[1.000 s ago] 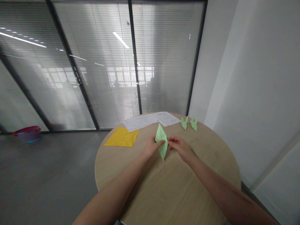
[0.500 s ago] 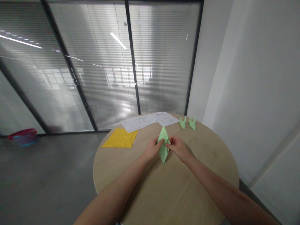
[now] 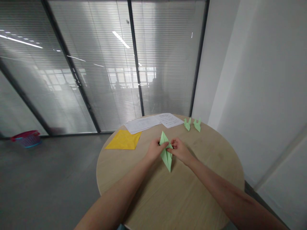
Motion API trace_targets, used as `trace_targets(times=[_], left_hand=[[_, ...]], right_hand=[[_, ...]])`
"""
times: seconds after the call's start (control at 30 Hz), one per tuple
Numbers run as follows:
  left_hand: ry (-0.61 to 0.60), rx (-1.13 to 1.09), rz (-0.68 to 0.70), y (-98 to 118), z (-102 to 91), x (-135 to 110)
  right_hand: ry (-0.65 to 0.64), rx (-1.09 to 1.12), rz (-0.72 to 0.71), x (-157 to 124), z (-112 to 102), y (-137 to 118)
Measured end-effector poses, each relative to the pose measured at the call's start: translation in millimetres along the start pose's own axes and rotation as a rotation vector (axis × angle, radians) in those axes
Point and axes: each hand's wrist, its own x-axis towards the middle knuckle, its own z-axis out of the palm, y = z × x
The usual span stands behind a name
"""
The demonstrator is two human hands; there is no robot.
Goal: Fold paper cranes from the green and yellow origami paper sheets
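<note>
A light green sheet of origami paper (image 3: 166, 157), folded into a long diamond, is held above the middle of the round wooden table (image 3: 153, 201). My left hand (image 3: 154, 149) grips its left edge, the thumb lying across the front. From the right, my right hand (image 3: 179, 150) pinches the paper's edge near its middle, with the fingers curled. The diamond's upper tip leans left and its lower tip points toward me, slightly right. Fingers behind the paper are hidden.
Two folded green paper cranes (image 3: 187, 125) stand at the table's back right. Printed white sheets (image 3: 144, 124) lie along the back edge, beside yellow paper (image 3: 124, 140) at the left. A red and blue basket (image 3: 28, 139) sits on the floor, far left. Glass partitions with blinds rise behind.
The folded paper has turned, its top tip swinging left and its bottom tip moving right and nearer to me. Both hands stay on it.
</note>
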Motion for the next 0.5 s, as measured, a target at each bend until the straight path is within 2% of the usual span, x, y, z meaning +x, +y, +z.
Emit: trace_targets(times=[0.23, 0.4, 0.5], left_hand=[[0.103, -0.023, -0.037, -2, -3.6, 1], [0.169, -0.087, -0.030, 0, -7.4, 2], [0.191, -0.110, -0.013, 3, -8.3, 1]], right_hand=[[-0.201, 0.016, 0.091, -7, 2, -7], [-0.285, -0.025, 0.095, -8, -1, -9], [-0.375, 0.045, 0.127, -9, -4, -13]])
